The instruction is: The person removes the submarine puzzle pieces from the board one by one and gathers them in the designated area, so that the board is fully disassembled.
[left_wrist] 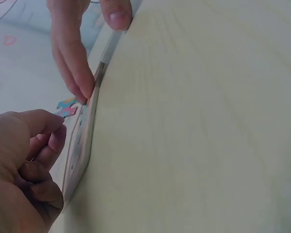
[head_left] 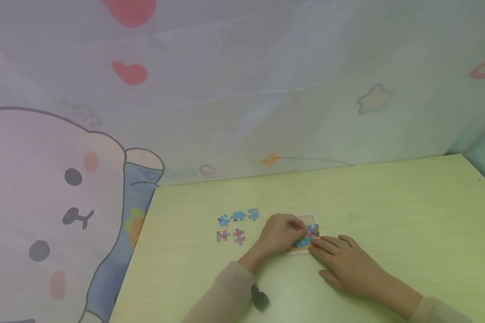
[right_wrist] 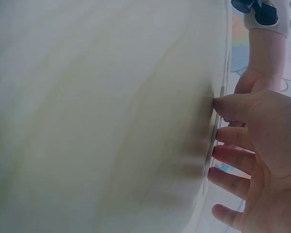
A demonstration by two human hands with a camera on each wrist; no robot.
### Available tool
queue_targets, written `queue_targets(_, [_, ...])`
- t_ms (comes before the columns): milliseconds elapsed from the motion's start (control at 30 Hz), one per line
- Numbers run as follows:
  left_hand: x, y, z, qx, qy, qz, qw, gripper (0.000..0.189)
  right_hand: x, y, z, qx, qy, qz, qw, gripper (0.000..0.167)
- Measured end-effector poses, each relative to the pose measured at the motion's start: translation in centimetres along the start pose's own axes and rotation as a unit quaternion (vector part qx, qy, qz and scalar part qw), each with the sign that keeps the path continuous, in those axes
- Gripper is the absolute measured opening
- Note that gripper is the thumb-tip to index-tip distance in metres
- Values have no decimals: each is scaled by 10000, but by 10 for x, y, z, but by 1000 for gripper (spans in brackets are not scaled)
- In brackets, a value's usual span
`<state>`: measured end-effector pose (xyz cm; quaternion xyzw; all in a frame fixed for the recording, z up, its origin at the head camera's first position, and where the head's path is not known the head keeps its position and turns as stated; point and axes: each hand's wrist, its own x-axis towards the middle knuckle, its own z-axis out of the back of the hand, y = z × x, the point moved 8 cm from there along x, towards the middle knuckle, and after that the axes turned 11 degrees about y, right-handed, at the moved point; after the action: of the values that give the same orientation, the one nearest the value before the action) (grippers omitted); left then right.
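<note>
A puzzle board (head_left: 307, 219) with a pale rim lies flat on the table, partly hidden by both hands. My left hand (head_left: 280, 232) reaches over its left side, thumb and forefinger pinching a small jigsaw piece (left_wrist: 68, 111) in blue, pink and yellow. The piece is tilted just above the board in the left wrist view. At the board's lower right corner, my right hand (head_left: 349, 265) lies with fingers extended, its fingertips (head_left: 316, 242) on the edge. In the right wrist view, the right hand's fingers (right_wrist: 233, 182) are spread along the board's side.
Left of the board lie several loose jigsaw pieces (head_left: 238, 216), blue in the upper row and pinkish in the lower. Behind the pale yellow table (head_left: 388, 202) hangs a printed curtain (head_left: 226, 89), with a large bear figure (head_left: 64, 215) at the left.
</note>
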<state>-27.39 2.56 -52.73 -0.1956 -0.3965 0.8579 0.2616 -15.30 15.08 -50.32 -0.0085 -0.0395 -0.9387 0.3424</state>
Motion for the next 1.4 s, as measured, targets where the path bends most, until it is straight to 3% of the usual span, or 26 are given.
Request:
queue_targets(167, [-7,-1,14,-241,-105,-98,9996,7,0,-1,-2,12,25,-17,10000,52])
queue_targets(333, [-22,5,36,-154,-272,-42,9995,9,1,-2,-2,-1,-26,-27,10000,53])
queue_targets(533, [-43,25,59,13,-321,137,9994,10,0,-1,0,40,-39,-12,10000,53])
queue_targets(800, [-69,56,82,-236,-415,601,9970,9,0,-2,-2,-25,-127,32,9999,54])
queue_targets(1100, [-80,74,91,-116,-378,1014,9941,6,-1,-2,0,-77,-242,78,9996,55])
queue_targets(1400, [-83,78,93,226,-544,1222,9907,5,1,-3,-2,48,1,18,10000,55])
